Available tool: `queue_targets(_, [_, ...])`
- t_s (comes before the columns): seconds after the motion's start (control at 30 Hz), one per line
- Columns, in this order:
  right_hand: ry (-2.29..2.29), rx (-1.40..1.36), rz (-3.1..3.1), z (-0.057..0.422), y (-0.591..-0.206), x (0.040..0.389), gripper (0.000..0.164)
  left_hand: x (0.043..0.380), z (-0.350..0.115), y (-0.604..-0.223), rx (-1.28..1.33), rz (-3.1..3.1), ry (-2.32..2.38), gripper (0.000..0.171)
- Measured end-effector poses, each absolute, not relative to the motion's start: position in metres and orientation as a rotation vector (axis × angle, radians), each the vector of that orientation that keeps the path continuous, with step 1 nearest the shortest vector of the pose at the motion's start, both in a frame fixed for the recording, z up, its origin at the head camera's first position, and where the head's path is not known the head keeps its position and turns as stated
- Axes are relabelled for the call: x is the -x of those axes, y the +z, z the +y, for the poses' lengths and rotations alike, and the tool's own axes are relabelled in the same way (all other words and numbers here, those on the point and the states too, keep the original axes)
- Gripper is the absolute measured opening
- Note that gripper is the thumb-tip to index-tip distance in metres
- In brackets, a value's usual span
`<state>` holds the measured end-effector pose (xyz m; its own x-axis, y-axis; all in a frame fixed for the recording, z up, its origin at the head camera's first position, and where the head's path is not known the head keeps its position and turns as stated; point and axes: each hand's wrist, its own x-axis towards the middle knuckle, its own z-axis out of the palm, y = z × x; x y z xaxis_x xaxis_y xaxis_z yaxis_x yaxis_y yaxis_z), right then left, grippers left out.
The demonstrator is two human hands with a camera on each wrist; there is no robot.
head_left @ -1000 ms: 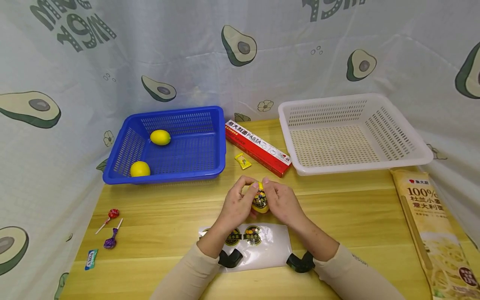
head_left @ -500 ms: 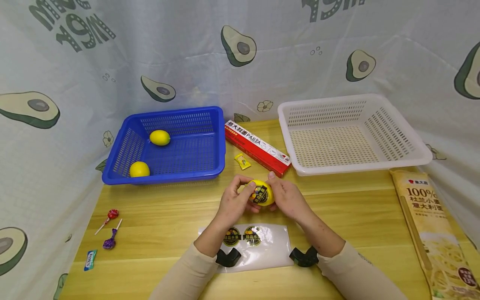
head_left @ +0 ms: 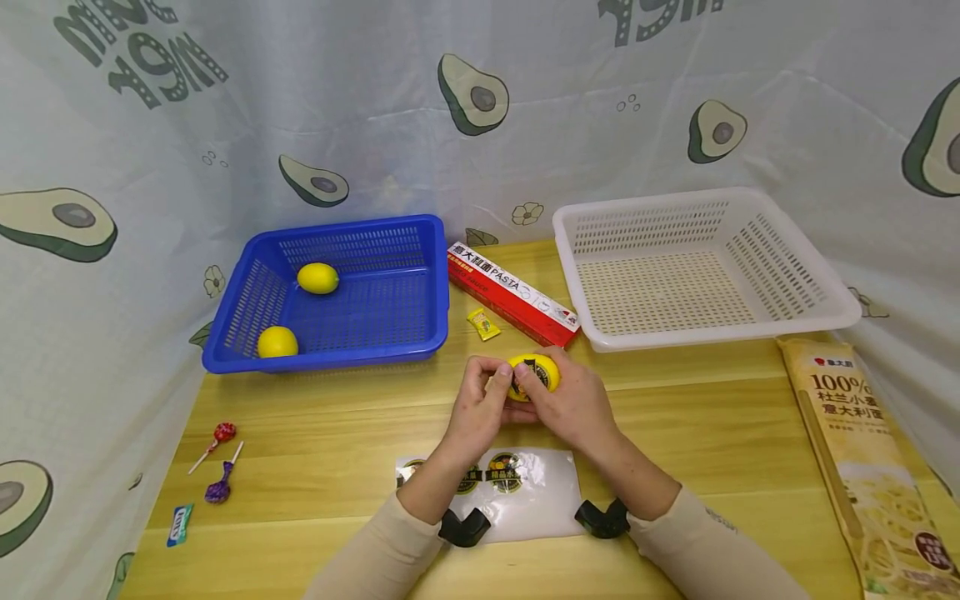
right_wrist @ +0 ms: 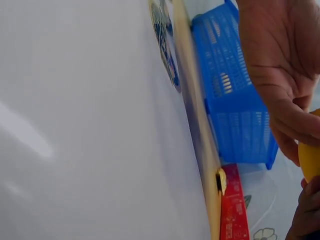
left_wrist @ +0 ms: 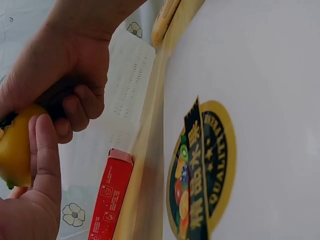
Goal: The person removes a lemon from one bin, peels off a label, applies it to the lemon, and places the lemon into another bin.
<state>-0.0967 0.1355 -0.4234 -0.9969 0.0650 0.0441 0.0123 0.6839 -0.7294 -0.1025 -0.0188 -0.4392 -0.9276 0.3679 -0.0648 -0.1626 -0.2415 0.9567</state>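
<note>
Between both hands, above the table, is a yellow lemon (head_left: 551, 372) with a round black-and-gold sticker on its upper face. My left hand (head_left: 477, 407) holds its left side, the thumb at the sticker's edge and fingers underneath. My right hand (head_left: 581, 402) grips it from the right, thumb lying across the sticker. The thumbs cover part of the label. In the left wrist view the lemon (left_wrist: 15, 150) shows its plain yellow side between the hands. Below the forearms lies a white sticker sheet (head_left: 543, 508) bearing several round fruit labels, partly hidden by the left forearm.
A blue basket (head_left: 322, 360) holding two lemons stands back left, a white basket (head_left: 720, 335) back right. Between them lie a red pasta box (head_left: 513, 292) and a yellow candy (head_left: 483, 324). Lollipops (head_left: 219, 483) and a small packet (head_left: 180, 525) lie left; a pasta bag (head_left: 862, 450) right.
The lemon has been turned in the hands and sits slightly higher and further right. The right thumb has come down across the sticker, which was more exposed half a second ago.
</note>
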Motion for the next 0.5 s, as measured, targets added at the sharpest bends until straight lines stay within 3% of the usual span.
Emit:
queue_targets(0.2, [1.103, -0.042, -2.78, 0.1402, -0.4243, 0.0981, 0.03, 0.103, -0.019, -0.4389, -0.28, 1.791, 2.158, 0.032])
queue_targets(0.5, [0.936, -0.152, -2.78, 0.1462, -0.4251, 0.1005, 0.037, 0.1029, -0.021, -0.4401, -0.502, 1.993, 2.094, 0.038])
